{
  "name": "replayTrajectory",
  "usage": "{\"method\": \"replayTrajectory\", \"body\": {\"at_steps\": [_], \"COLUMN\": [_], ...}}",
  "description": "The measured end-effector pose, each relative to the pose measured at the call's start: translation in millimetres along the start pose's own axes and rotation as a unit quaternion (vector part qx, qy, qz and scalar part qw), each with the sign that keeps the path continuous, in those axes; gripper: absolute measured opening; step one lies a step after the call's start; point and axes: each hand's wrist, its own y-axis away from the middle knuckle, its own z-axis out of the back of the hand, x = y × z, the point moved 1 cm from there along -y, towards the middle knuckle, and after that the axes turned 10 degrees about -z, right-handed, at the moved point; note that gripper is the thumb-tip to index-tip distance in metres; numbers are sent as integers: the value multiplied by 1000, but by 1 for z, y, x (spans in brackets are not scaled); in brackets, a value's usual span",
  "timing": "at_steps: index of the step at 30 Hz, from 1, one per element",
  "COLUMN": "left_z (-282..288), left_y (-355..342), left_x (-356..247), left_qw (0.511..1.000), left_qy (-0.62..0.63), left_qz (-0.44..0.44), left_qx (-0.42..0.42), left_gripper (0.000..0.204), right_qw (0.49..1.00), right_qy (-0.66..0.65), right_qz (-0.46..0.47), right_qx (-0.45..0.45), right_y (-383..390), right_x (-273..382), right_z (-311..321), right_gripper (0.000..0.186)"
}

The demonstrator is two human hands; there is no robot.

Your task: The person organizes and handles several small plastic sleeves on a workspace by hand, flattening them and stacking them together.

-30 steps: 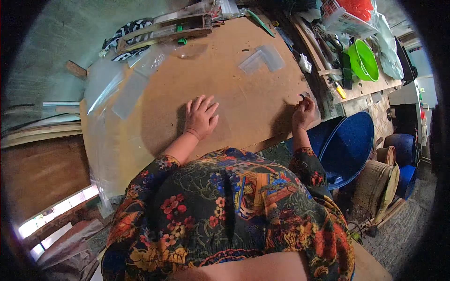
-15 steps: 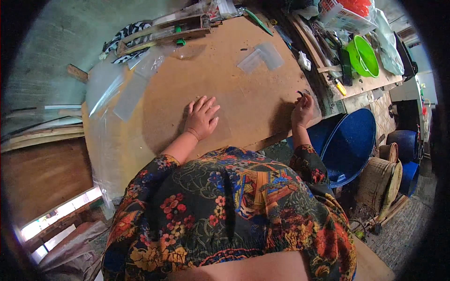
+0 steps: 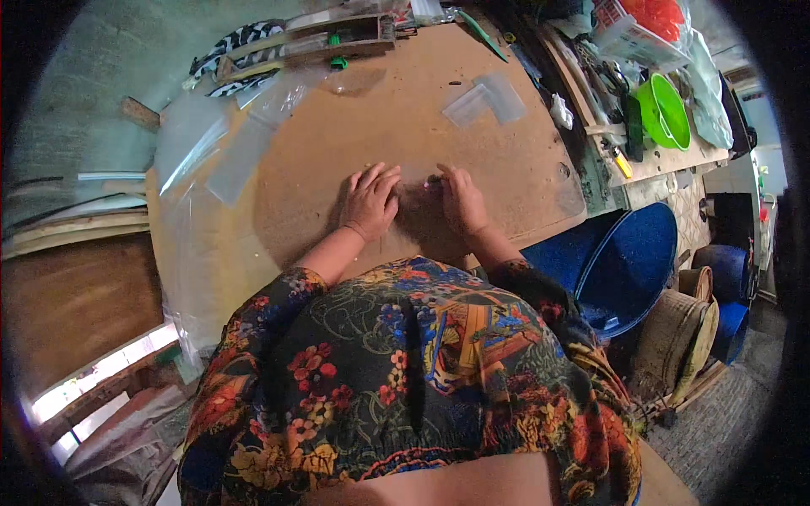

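My left hand (image 3: 371, 201) lies palm down on the brown wooden tabletop (image 3: 337, 126), its fingers stretched out and slightly apart. To the right of it, my right hand (image 3: 460, 201) pinches a small dark piece (image 3: 433, 180) between thumb and fingertips, close above the board. What kind of piece it is, I cannot make out. A gap of bare board lies between the two hands, with a dark shadow by the right one.
Clear plastic sheets (image 3: 240, 160) cover the table's left side, and small plastic bags (image 3: 485, 101) lie farther back. A wooden frame (image 3: 312, 51) stands at the back left. On the right are a bright green basin (image 3: 662, 111), a yellow-handled tool (image 3: 623, 164) and a large blue tub (image 3: 629, 270).
My right hand has moved left from the table's right edge to the middle, with the small dark piece still in its fingers. My left hand has shifted slightly right.
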Motion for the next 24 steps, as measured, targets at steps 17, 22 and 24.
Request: {"method": "replayTrajectory", "body": {"at_steps": [17,22,24], "left_z": [8,7,3], "left_y": [2,-3,-5], "left_x": [-10,-6,-4], "left_qw": [996,997,997], "left_qy": [-66,-53,-44], "left_qz": [48,53,64], "left_qx": [35,15,-15], "left_gripper": [46,43,41], "right_qw": [997,995,996], "right_qy": [-11,-62,-57], "right_qz": [-52,-67,-60], "right_qx": [-54,-41,-30], "right_y": [-4,-8,-8], "right_x": [4,5,5], "right_z": [4,3,1], "right_gripper": [25,22,22]}}
